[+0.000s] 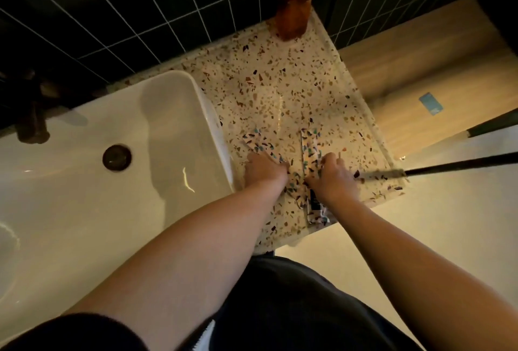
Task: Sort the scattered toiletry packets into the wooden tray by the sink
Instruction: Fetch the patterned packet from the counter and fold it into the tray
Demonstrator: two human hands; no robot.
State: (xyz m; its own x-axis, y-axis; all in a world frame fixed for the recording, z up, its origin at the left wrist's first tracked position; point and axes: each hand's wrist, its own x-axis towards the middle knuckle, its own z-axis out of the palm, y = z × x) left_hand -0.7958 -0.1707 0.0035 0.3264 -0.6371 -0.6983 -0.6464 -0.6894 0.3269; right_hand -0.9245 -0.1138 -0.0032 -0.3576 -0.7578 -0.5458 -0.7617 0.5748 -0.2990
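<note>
Packets (308, 148) under left hand (265, 167), right hand (333, 176)

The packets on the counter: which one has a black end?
The packet nearest the counter's front edge, below the right hand. Its near end shows a black band; the packets under the left hand and by the right fingers are speckled only.

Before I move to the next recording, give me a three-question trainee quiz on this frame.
1. True or false: the left hand rests on a packet lying on the counter.
2. Which side of the sink are the packets on: A) faucet side, B) counter side to its right?
3. What amber object stands by the tiled wall?

Key: 1. True. 2. B; the right hand works there too. 3. An amber bottle. No wooden tray is visible.
</note>
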